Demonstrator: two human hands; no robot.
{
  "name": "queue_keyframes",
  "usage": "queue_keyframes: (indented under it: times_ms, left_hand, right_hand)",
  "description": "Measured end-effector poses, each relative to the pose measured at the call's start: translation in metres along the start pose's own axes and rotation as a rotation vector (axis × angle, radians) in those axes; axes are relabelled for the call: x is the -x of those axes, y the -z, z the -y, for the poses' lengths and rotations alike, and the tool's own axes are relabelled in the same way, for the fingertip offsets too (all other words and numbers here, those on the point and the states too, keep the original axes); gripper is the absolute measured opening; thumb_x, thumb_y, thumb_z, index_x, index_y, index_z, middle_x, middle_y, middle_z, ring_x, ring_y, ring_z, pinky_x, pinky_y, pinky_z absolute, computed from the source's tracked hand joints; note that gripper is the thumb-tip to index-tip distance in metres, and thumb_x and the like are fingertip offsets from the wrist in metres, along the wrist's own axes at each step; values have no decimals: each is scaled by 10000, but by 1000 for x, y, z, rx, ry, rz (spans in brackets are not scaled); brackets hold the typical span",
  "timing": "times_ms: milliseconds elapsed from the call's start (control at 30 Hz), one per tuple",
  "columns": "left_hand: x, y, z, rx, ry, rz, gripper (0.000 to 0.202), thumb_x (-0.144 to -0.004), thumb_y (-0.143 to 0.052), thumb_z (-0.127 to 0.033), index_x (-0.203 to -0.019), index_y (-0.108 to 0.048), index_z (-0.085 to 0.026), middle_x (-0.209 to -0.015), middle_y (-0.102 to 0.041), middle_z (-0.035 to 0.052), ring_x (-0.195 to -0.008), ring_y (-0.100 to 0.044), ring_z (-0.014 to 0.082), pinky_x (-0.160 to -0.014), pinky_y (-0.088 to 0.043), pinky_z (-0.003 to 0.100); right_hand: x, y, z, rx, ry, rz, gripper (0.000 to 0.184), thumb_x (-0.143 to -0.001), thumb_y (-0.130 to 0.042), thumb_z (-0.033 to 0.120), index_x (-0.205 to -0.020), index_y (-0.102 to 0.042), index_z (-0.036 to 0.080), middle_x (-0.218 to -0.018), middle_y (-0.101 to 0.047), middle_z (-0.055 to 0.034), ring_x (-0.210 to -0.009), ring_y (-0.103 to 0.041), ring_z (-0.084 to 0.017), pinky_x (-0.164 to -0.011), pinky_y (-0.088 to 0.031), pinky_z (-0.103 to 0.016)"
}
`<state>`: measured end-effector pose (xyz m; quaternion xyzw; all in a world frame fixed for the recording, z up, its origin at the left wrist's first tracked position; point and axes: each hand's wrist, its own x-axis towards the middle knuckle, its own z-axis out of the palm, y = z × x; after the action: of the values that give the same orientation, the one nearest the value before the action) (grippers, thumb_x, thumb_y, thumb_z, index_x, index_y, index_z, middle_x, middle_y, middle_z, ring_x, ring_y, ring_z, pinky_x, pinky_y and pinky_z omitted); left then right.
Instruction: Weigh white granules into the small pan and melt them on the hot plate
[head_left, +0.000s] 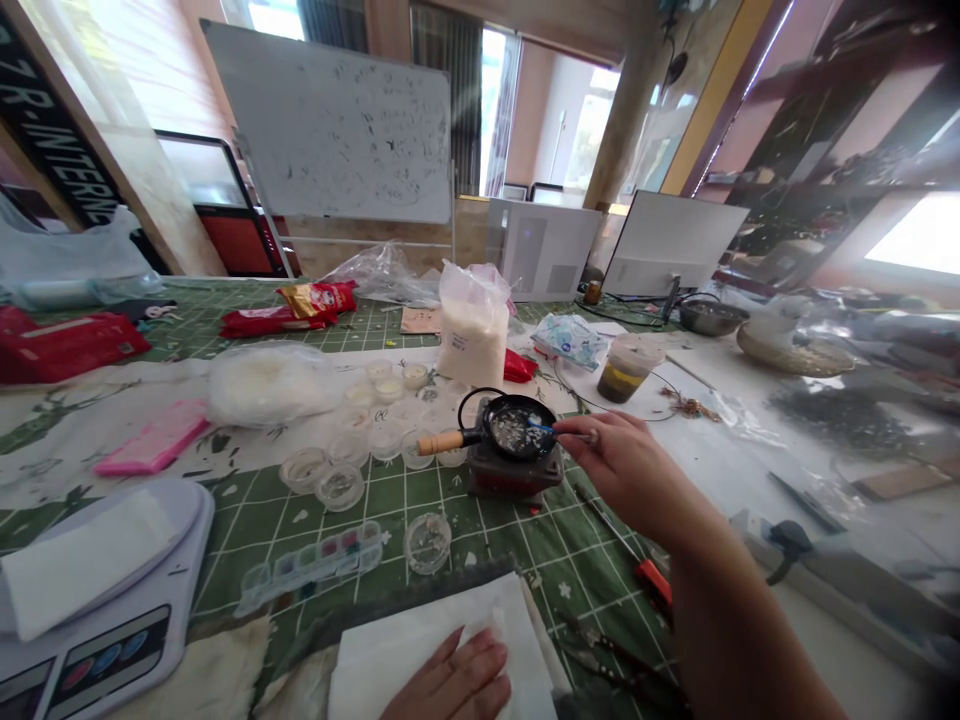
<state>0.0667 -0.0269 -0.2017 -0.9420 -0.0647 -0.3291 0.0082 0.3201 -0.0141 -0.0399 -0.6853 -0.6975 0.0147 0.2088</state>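
Observation:
My right hand (611,455) pinches a thin blue stick (541,428), whose far end reaches into a small black pan (551,440). White flakes or lumps (511,430) lie in the pan, which rests on a small dark red hot plate (516,480). The pan's wooden handle (439,443) points to the left. At the bottom, my left hand (457,680) lies with fingers outstretched on white paper sheets (405,640). Between the two hands stands a clear round dish (427,543).
A pill organizer (315,562) and several clear dishes (340,487) are left of the pan. Behind it stands a bag of white granules (474,330). A kitchen scale (112,600) sits at left; a red-handled tool (654,582), pliers (615,660) and a power strip (832,580) lie at right.

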Motion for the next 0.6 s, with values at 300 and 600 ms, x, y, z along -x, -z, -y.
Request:
queue_keyframes:
  times_ms: [300,600]
  left_hand:
    - [0,2,-1,-9,8,6,336,-972,-359,-378,-1032,-631,-189,-1076,-712,-20,-1172,-540,64,-1133,-139,242]
    - [-2,2,-1,-3,11,8,332,-971,-359,-376,-1031,-624,-185,-1066,-714,-15,-1160,-549,61,-1131,-128,240]
  right_hand:
    - [3,6,1,32,14,-14,267,-925,-425,291,-991,-670,209,-964,-721,-58,-973,-623,-234,-977,-371,-480]
    - [2,5,-1,40,9,-27,262,-918,-440,279,-1000,-677,206,-955,-727,-67,-966,-629,-238,-962,-386,-483]
